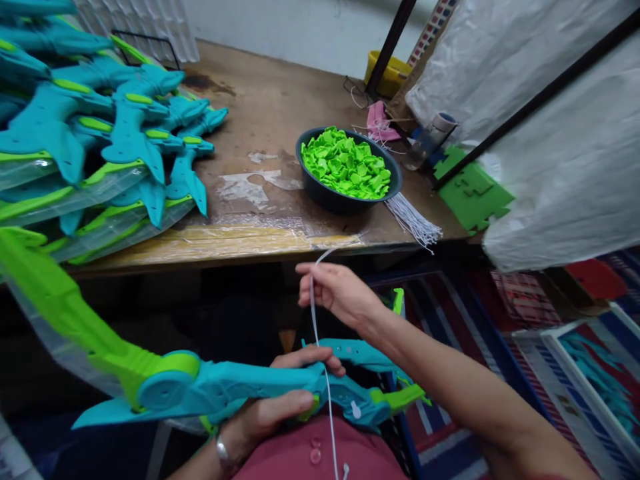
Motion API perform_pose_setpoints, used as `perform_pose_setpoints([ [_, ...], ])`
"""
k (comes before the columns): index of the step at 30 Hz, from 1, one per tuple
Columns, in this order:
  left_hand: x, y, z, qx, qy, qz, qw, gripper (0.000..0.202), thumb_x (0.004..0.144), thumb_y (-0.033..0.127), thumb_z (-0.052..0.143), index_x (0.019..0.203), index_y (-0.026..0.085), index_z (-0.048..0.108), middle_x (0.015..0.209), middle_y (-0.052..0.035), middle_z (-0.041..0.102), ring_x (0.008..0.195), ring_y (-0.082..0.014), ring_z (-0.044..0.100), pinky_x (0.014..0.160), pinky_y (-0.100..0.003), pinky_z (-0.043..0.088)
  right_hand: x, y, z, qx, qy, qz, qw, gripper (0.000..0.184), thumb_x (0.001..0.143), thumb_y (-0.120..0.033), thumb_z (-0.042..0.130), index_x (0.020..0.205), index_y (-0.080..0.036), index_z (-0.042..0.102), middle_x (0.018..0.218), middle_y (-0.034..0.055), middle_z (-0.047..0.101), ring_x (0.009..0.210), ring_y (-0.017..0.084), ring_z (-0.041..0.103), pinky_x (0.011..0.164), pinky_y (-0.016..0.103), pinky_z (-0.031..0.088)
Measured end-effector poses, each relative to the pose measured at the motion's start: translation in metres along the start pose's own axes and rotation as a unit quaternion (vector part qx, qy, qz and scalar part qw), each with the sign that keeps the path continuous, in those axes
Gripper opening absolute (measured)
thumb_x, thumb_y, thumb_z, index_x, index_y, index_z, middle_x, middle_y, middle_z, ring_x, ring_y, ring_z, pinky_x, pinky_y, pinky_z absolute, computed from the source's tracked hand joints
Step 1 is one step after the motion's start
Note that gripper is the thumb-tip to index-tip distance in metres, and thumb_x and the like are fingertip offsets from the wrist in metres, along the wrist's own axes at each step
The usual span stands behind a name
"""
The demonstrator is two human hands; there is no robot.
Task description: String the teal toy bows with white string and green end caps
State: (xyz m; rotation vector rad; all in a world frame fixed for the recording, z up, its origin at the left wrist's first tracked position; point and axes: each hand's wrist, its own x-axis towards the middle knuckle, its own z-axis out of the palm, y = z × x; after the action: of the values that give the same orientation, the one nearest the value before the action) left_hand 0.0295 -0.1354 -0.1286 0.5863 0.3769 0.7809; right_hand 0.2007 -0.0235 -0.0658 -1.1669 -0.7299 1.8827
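A teal and green plastic toy bow [250,381] lies across my lap, its long green limb reaching up to the left. My left hand [280,407] is wrapped round its middle, thumb on the near side and fingers over the far side. Above it, my right hand [340,290] pinches a white cord [314,310] between thumb and fingers. The cord runs down from that pinch across the bow and over the red shirt, with a knotted end at the bottom. Its short free end sticks up past my right fingers.
On the wooden table [260,87], a dark bowl [330,200] holds bright green plastic pieces. White cords [413,220] lie bundled beside it. Several teal and green bows [135,120] are stacked at the left. A green foam mat piece [470,190] and white sacks stand at the right.
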Motion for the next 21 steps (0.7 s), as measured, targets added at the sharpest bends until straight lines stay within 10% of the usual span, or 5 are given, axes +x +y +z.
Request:
perform_pose_setpoints([
  [5, -0.015, -0.007, -0.003, -0.080, 0.039, -0.016, 0.996, 0.049, 0.081, 0.027, 0.074, 0.130, 0.025, 0.072, 0.126, -0.0137, 0.069, 0.121, -0.0369, 0.063, 0.105, -0.052, 0.051, 0.015, -0.061, -0.011, 0.075, 0.126, -0.183, 0.972, 0.008, 0.090, -0.022, 0.071, 0.096, -0.017, 0.069, 0.071, -0.0064, 0.055, 0.056, 0.005, 0.050, 0.056, 0.020, 0.050],
  [14, -0.013, -0.011, -0.016, -0.138, 0.053, -0.019, 0.989, 0.051, 0.080, 0.028, 0.075, 0.130, 0.023, 0.072, 0.124, -0.0148, 0.073, 0.117, -0.0348, 0.068, 0.100, -0.044, 0.058, -0.018, -0.105, -0.040, 0.026, 0.190, -0.271, 0.943, 0.017, 0.075, -0.019, 0.085, 0.086, -0.017, 0.072, 0.069, -0.0052, 0.053, 0.054, 0.004, 0.043, 0.040, 0.013, 0.031],
  [21, -0.008, 0.049, -0.018, -0.100, 0.284, 0.121, 0.946, 0.047, 0.079, 0.030, 0.070, 0.125, 0.024, 0.074, 0.140, -0.0129, 0.067, 0.121, -0.0387, 0.067, 0.089, -0.047, 0.065, -0.117, -0.143, -0.017, -0.153, 0.215, -0.430, 0.863, 0.012, 0.075, -0.024, 0.086, 0.078, -0.017, 0.076, 0.063, -0.0042, 0.045, 0.049, 0.004, 0.031, 0.041, 0.022, 0.012],
])
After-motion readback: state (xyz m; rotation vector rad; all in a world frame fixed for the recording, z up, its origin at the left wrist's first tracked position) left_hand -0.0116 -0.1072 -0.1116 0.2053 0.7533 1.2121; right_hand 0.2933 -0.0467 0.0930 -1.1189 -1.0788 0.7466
